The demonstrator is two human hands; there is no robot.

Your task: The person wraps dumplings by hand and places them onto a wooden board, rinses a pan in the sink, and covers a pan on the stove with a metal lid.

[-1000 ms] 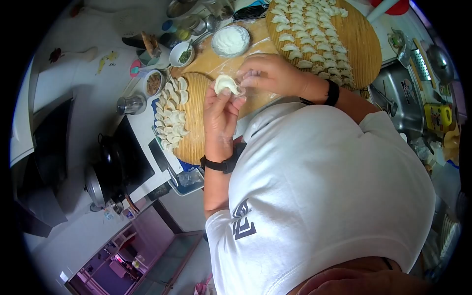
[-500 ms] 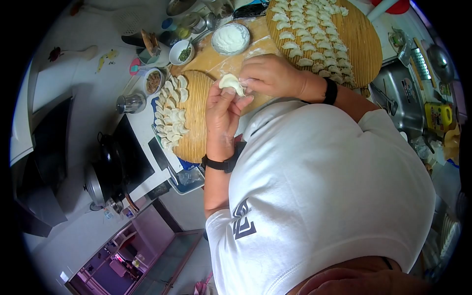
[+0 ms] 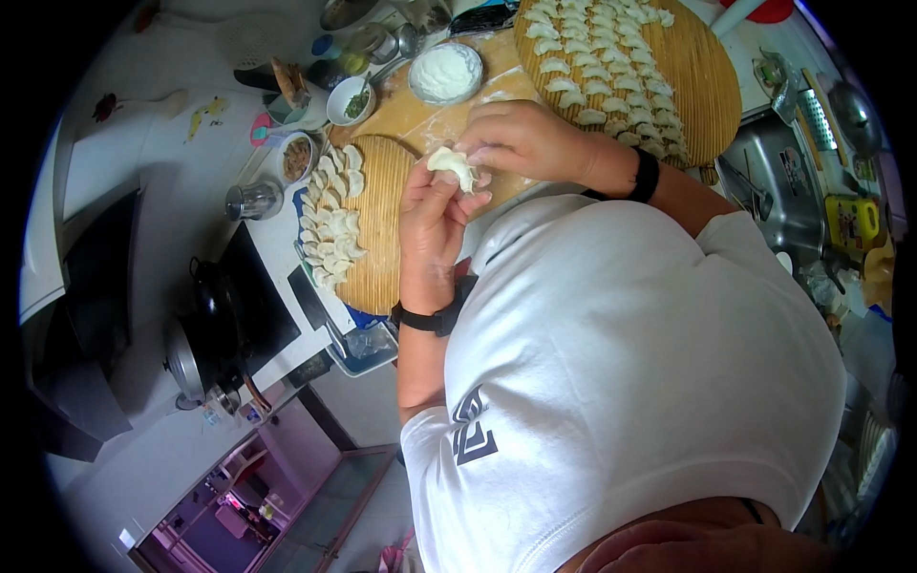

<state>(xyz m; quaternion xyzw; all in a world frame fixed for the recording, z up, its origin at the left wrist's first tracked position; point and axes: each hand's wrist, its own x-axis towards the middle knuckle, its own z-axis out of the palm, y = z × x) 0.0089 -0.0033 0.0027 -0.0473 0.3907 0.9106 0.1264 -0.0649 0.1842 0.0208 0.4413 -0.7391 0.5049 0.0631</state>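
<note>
dumpling (image 3: 451,168) has shifted slightly right since a second ago, left hand (image 3: 428,207) pinching it just right of the left tray (image 3: 382,212), probably for steadiness, right hand (image 3: 521,139) curled at its edge, can't tell if gripping.

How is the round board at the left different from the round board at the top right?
The left board looks smaller in the picture than the right board. On the left board, the dumplings crowd along its left side; on the right board, they lie in several long rows. The left board bears fewer dumplings than the right board. Both boards are yellowish brown and partly bare.
</note>
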